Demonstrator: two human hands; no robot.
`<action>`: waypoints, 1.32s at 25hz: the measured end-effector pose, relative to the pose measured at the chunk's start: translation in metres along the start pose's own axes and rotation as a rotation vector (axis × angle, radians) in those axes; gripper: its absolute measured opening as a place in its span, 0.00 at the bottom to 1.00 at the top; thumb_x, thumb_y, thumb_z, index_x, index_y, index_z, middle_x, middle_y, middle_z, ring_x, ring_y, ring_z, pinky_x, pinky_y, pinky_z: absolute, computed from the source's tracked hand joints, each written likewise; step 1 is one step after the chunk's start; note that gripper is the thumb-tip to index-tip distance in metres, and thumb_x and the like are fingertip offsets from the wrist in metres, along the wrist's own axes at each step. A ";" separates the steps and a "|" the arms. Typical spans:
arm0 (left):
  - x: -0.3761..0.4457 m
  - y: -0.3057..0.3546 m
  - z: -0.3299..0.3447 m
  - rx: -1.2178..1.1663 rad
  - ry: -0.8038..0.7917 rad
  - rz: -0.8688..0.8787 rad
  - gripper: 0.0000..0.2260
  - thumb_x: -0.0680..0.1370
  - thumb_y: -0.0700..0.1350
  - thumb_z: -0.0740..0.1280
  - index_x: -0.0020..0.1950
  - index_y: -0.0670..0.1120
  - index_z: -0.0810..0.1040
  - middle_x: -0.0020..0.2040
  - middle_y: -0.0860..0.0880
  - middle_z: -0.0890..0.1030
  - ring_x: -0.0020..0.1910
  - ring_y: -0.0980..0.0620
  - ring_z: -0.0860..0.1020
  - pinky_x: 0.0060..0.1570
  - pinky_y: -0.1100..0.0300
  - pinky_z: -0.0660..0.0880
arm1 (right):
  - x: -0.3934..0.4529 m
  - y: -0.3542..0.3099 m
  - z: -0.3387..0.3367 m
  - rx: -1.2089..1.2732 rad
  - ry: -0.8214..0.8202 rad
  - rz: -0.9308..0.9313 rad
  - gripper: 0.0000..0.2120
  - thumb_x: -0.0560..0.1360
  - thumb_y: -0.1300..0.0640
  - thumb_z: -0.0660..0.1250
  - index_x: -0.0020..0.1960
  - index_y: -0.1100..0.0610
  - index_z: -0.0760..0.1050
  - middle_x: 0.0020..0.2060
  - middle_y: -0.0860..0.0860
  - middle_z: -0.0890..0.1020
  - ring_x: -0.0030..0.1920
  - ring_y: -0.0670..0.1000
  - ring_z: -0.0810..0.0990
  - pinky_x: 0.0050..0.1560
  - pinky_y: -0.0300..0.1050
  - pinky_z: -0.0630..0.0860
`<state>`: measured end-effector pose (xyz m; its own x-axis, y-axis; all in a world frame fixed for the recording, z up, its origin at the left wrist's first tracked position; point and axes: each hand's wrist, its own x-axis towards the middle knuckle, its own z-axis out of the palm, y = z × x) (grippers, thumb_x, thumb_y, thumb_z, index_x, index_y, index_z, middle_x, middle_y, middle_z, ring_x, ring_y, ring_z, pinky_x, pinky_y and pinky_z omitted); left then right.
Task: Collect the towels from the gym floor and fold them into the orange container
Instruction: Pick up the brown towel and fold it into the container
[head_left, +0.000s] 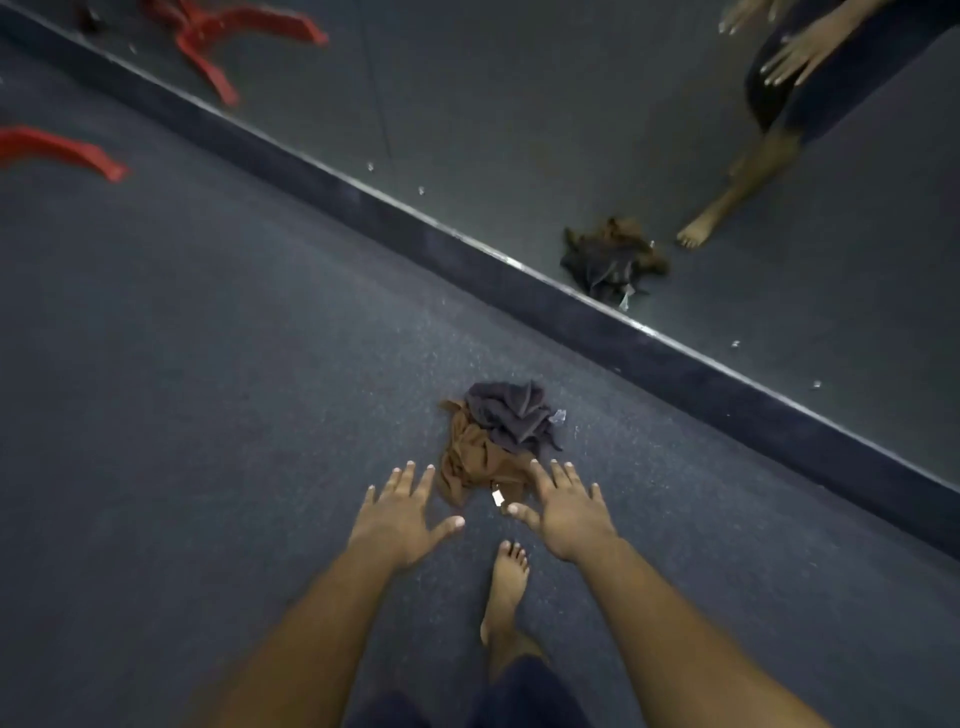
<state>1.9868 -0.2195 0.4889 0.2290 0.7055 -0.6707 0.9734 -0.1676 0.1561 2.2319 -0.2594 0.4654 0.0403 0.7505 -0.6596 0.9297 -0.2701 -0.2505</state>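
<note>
Reaching down with both arms toward a towel heap on the dark floor (208, 364). Head view only.

Left hand (402, 512): palm down, fingers spread, nothing in it, just left of the heap and apart from it. Right hand (563, 512): also splayed and slack, holding nothing; its fingertips (535, 464) overlap the near edge of the brown towel (470, 467), can't tell if they touch.

Heap is two crumpled towels: brown one nearer, dark grey towel (511, 415) bunched on its far side, partly on top. Small white tag (497, 498) at the brown towel's near edge, another pale tag (558, 415) by the grey one; any print is too small to read.

Bare foot (506, 577) planted just behind the heap, between the arms.

Wall mirror (519, 130) runs diagonally behind, above a dark baseboard (363, 208); it reflects heap, hands and leg. Red equipment leg (62, 150) at far left. No container in frame.
</note>
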 end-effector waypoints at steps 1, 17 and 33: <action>0.033 -0.004 0.004 -0.005 -0.038 -0.009 0.49 0.70 0.79 0.44 0.84 0.53 0.38 0.84 0.47 0.41 0.83 0.46 0.43 0.80 0.43 0.44 | 0.033 0.004 0.004 0.001 -0.026 0.009 0.41 0.78 0.28 0.50 0.83 0.47 0.42 0.83 0.51 0.46 0.82 0.55 0.42 0.79 0.65 0.46; 0.437 -0.119 0.245 0.078 -0.331 0.028 0.44 0.77 0.74 0.49 0.83 0.51 0.34 0.83 0.47 0.37 0.83 0.46 0.40 0.80 0.41 0.44 | 0.428 0.074 0.253 -0.028 -0.068 0.109 0.20 0.82 0.43 0.60 0.69 0.53 0.70 0.60 0.57 0.80 0.60 0.61 0.77 0.54 0.52 0.73; 0.459 -0.121 0.242 0.097 -0.357 0.075 0.44 0.78 0.74 0.50 0.83 0.50 0.35 0.83 0.46 0.38 0.83 0.45 0.41 0.80 0.41 0.44 | 0.452 0.063 0.261 -0.035 0.050 0.192 0.10 0.83 0.50 0.61 0.57 0.55 0.76 0.53 0.55 0.81 0.55 0.59 0.79 0.49 0.50 0.74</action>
<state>1.9732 -0.0427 -0.0134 0.2681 0.4075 -0.8730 0.9452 -0.2865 0.1566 2.2127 -0.0943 -0.0334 0.2352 0.7166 -0.6566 0.9153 -0.3905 -0.0983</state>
